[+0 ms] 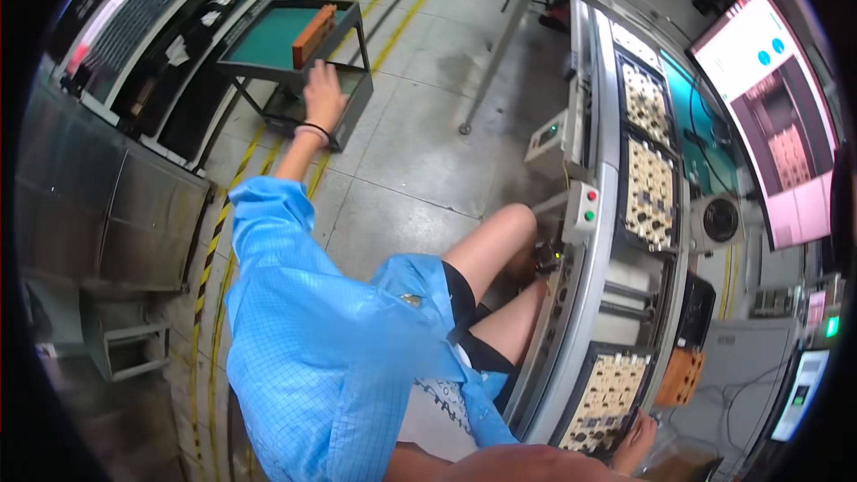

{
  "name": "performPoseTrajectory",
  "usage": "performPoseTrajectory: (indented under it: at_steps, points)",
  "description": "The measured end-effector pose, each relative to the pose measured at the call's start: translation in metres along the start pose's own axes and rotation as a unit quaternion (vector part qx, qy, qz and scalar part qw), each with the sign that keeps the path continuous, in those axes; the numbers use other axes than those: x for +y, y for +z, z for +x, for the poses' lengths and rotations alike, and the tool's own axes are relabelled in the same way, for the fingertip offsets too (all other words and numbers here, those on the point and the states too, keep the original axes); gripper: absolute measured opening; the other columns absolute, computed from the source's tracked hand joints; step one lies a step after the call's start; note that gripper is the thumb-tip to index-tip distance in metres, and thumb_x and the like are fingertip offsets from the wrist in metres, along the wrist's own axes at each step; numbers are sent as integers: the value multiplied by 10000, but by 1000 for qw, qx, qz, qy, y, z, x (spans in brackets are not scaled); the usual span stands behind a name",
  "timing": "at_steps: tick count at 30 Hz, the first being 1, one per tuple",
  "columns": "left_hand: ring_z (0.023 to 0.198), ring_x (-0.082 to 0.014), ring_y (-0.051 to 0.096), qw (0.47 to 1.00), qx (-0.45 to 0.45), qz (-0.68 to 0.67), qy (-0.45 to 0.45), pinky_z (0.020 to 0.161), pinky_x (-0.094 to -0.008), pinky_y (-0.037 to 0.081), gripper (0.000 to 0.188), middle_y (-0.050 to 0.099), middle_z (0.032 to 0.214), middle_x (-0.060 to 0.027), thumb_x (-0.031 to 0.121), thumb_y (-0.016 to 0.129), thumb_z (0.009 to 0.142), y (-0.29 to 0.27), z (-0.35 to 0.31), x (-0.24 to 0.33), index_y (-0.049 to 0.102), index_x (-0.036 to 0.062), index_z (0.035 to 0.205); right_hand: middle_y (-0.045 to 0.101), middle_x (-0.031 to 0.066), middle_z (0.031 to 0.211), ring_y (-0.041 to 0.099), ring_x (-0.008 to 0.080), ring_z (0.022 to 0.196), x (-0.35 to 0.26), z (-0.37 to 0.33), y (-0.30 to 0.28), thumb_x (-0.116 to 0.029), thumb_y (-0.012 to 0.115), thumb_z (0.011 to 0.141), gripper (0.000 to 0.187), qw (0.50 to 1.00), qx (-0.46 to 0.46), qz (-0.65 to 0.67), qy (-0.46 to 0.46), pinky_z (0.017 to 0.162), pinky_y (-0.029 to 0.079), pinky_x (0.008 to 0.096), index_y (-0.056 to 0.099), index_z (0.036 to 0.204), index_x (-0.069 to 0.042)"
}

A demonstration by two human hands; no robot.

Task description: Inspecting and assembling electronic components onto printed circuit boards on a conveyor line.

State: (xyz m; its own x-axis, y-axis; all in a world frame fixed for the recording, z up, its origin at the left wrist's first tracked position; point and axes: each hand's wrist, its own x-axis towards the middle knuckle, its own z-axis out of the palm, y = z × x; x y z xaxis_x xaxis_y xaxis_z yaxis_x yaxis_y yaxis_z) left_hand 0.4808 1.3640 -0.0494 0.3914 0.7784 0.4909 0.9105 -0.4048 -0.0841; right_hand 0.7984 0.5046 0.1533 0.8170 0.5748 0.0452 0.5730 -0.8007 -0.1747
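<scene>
My left hand (pixel 323 100) is stretched out to the far left, its fingers extended. Just beyond its fingertips an orange-brown slab-like piece (pixel 312 37) stands on edge on a dark cart (pixel 290 60) with a green top. Whether the fingertips touch the piece cannot be told. At the lower right, my right hand (pixel 635 443) lies at the edge of a black-framed tray (pixel 605 398), fingers partly extended. That tray carries a cream board dotted with dark and light parts. No object is visible in the right hand.
Two more cream boards, a nearer one (pixel 649 195) and a farther one (pixel 644 100), lie along the metal conveyor (pixel 596 241). A button box (pixel 585 205) juts from its side. An orange-brown block (pixel 680 377), a fan (pixel 719 218) and a large monitor (pixel 772 116) stand right. Shelves (pixel 170 94) line the left.
</scene>
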Motion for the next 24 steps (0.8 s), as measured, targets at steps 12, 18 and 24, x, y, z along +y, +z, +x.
performPoseTrajectory:
  at_steps: [12, 18, 24]
  points:
    - [1118, -402, 637, 958, -154, -154, -185, 903, -475, 505, 837, 663, 1219, -209, 223, 765, 822, -50, -55, -228, 315, 149, 1523, 621, 144, 984, 570, 353, 961, -88, 97, -35, 74, 544, 832, 329, 992, 32, -37, -116, 864, 434, 422, 662, 1108, -59]
    - [894, -373, 691, 994, -52, -67, -68, 745, -478, 537, 900, 704, 1082, -151, 200, 803, 791, -145, -64, -157, 299, 210, 1537, 646, 140, 895, 614, 356, 859, -122, 130, -27, 52, 559, 809, 333, 978, -24, 114, -173, 784, 483, 426, 678, 1104, -48]
    - [895, -187, 686, 742, -196, -631, -113, 781, -338, 570, 630, 690, 1064, -72, 145, 738, 909, -203, -60, -2, 406, 78, 1441, 674, 111, 1170, 640, 199, 1130, -203, 163, 28, -154, 556, 1011, 431, 871, -288, 332, -219, 974, 507, 360, 488, 1427, -64]
